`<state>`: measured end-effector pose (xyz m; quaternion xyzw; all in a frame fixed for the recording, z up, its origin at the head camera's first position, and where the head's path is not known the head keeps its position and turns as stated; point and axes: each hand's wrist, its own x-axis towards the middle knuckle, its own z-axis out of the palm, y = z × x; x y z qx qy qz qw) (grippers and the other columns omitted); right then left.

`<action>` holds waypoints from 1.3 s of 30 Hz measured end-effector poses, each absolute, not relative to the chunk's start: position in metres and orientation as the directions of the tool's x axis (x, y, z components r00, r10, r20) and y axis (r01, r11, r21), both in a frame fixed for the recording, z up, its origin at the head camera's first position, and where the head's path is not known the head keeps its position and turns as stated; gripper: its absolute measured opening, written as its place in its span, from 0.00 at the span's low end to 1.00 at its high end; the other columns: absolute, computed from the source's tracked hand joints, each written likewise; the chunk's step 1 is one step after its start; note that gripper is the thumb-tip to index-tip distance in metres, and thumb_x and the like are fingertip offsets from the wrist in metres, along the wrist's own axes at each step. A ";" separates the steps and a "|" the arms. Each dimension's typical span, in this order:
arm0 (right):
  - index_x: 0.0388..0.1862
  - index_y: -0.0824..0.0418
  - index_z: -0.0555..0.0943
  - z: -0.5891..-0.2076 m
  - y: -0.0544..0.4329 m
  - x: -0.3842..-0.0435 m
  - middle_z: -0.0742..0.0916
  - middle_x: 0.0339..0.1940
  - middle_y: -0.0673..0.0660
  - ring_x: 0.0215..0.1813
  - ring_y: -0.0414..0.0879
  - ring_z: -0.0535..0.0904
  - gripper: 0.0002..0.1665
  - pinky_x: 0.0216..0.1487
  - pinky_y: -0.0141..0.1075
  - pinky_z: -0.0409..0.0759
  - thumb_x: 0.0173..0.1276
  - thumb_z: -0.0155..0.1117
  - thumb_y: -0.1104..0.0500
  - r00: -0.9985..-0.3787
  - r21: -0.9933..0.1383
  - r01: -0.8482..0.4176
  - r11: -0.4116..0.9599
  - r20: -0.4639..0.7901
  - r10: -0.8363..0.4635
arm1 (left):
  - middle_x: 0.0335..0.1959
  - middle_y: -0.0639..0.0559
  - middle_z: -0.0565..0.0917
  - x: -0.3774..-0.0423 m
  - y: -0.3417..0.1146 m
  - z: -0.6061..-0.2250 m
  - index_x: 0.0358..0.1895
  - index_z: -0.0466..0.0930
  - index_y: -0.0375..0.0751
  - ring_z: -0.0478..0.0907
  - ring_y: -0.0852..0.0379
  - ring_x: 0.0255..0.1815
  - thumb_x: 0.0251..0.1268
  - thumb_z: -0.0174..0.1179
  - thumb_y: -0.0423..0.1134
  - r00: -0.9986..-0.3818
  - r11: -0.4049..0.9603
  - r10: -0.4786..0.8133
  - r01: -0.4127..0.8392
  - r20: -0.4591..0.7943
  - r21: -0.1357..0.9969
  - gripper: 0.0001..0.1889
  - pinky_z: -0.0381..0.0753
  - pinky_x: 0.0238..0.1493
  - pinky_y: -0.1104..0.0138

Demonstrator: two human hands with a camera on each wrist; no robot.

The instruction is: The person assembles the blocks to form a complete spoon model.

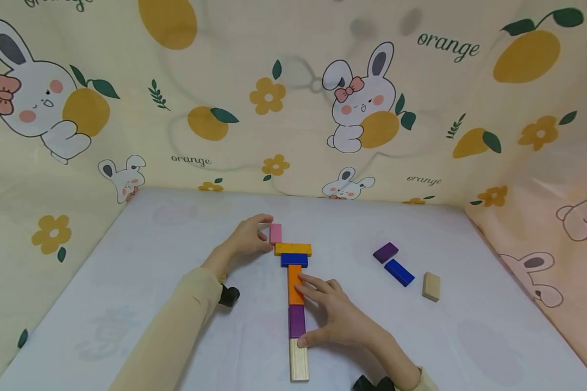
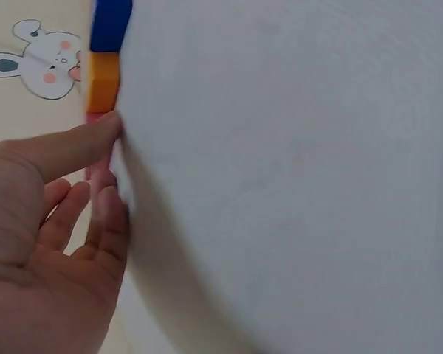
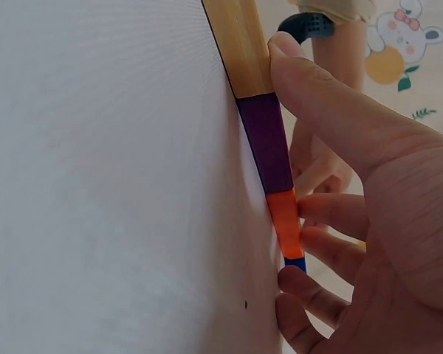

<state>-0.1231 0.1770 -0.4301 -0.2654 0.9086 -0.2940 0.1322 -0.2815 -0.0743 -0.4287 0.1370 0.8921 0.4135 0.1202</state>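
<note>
Nearest on the white worktop (image 1: pixel 254 347), a plain wooden block (image 1: pixel 299 364) starts a column, its long axis running straight away from the person. The right hand (image 1: pixel 339 315) lies along the column's right side with fingers spread: the thumb touches the wooden block, and fingertips rest against the orange block, without grasping either. Between those two, end to end, sits a purple block (image 1: pixel 297 321), pointing away too; the orange block (image 1: pixel 294 293) continues the same line.

Off to the right, apart from the column, a second wooden block (image 1: pixel 431 287) has its long axis roughly near to far. Beyond it, a loose blue block (image 1: pixel 399 272) slants, far end toward the left.

At the column's far end, a crosswise blue block (image 1: pixel 294 260) lies left to right, making a T. Farther right, a loose purple block (image 1: pixel 385 252) slants the other way, far end toward the right. Against the crosswise blue block's far side, a longer yellow block (image 1: pixel 293 250) runs parallel to it.

Farthest, the left hand (image 1: pixel 247 236) pinches a pink block (image 1: pixel 276 233) between thumb and finger; this points away from the person, its near end meeting the yellow block's left end.

Behind rises a rabbit-and-orange printed cloth (image 1: pixel 298 136).
</note>
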 end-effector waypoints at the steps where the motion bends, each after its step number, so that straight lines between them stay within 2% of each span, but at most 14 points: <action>1: 0.75 0.48 0.67 -0.430 0.177 -0.123 0.59 0.78 0.45 0.66 0.50 0.59 0.58 0.62 0.56 0.69 0.47 0.74 0.29 -0.825 -0.604 -0.404 0.687 -0.084 -0.559 | 0.68 0.47 0.69 -0.280 -0.075 -0.427 0.73 0.64 0.44 0.77 0.51 0.45 0.56 0.72 0.31 -0.932 0.628 0.352 0.164 -0.090 0.761 0.40 0.79 0.53 0.61; 6: 0.75 0.49 0.67 -0.430 0.176 -0.121 0.59 0.78 0.45 0.64 0.49 0.59 0.59 0.61 0.54 0.70 0.46 0.73 0.28 -0.825 -0.601 -0.411 0.686 -0.075 -0.560 | 0.72 0.45 0.65 -0.256 -0.079 -0.416 0.74 0.61 0.40 0.71 0.47 0.60 0.57 0.71 0.34 -0.896 0.618 0.444 0.311 0.006 0.722 0.41 0.73 0.62 0.55; 9: 0.75 0.49 0.67 -0.429 0.177 -0.121 0.59 0.79 0.46 0.63 0.49 0.60 0.59 0.61 0.54 0.70 0.46 0.72 0.27 -0.823 -0.591 -0.422 0.688 -0.068 -0.564 | 0.75 0.45 0.60 -0.224 -0.076 -0.408 0.76 0.58 0.40 0.61 0.46 0.71 0.55 0.74 0.41 -0.848 0.596 0.527 0.415 0.056 0.688 0.46 0.62 0.69 0.51; 12: 0.75 0.50 0.67 -0.428 0.179 -0.122 0.59 0.79 0.47 0.63 0.49 0.60 0.59 0.60 0.53 0.71 0.46 0.72 0.27 -0.823 -0.580 -0.432 0.690 -0.060 -0.566 | 0.78 0.46 0.54 -0.193 -0.070 -0.406 0.77 0.54 0.39 0.50 0.47 0.76 0.47 0.78 0.49 -0.806 0.589 0.588 0.487 0.072 0.645 0.55 0.52 0.72 0.51; 16: 0.75 0.50 0.67 -0.428 0.180 -0.123 0.59 0.79 0.47 0.63 0.48 0.60 0.59 0.60 0.52 0.71 0.47 0.72 0.27 -0.822 -0.577 -0.442 0.687 -0.045 -0.568 | 0.80 0.48 0.47 -0.171 -0.061 -0.410 0.79 0.49 0.41 0.41 0.50 0.78 0.39 0.78 0.61 -0.779 0.618 0.627 0.505 0.010 0.602 0.65 0.49 0.73 0.50; 20: 0.75 0.51 0.67 -0.430 0.180 -0.123 0.59 0.79 0.48 0.62 0.47 0.60 0.60 0.60 0.52 0.71 0.47 0.72 0.27 -0.817 -0.577 -0.456 0.678 -0.031 -0.576 | 0.80 0.49 0.43 -0.163 -0.055 -0.413 0.80 0.46 0.42 0.36 0.50 0.79 0.35 0.75 0.69 -0.766 0.647 0.641 0.502 -0.053 0.573 0.69 0.42 0.73 0.46; 26: 0.76 0.51 0.66 -0.431 0.179 -0.123 0.59 0.79 0.48 0.62 0.46 0.60 0.60 0.59 0.52 0.71 0.46 0.72 0.27 -0.812 -0.584 -0.461 0.668 -0.026 -0.583 | 0.80 0.51 0.42 -0.160 -0.052 -0.415 0.80 0.44 0.43 0.35 0.51 0.79 0.34 0.75 0.70 -0.754 0.669 0.647 0.488 -0.116 0.561 0.70 0.36 0.73 0.45; 31: 0.76 0.51 0.66 -0.431 0.179 -0.123 0.59 0.79 0.48 0.61 0.46 0.61 0.61 0.59 0.52 0.71 0.46 0.71 0.26 -0.811 -0.576 -0.465 0.673 -0.027 -0.584 | 0.80 0.49 0.43 -0.159 -0.051 -0.418 0.80 0.45 0.42 0.36 0.52 0.79 0.34 0.74 0.71 -0.752 0.679 0.647 0.492 -0.127 0.545 0.70 0.36 0.73 0.45; 39: 0.76 0.50 0.66 -0.431 0.179 -0.123 0.59 0.79 0.47 0.62 0.47 0.60 0.60 0.60 0.54 0.70 0.47 0.71 0.26 -0.812 -0.579 -0.460 0.673 -0.034 -0.583 | 0.80 0.47 0.44 -0.158 -0.050 -0.420 0.79 0.47 0.40 0.36 0.48 0.79 0.35 0.73 0.72 -0.742 0.679 0.659 0.519 -0.120 0.519 0.69 0.35 0.72 0.44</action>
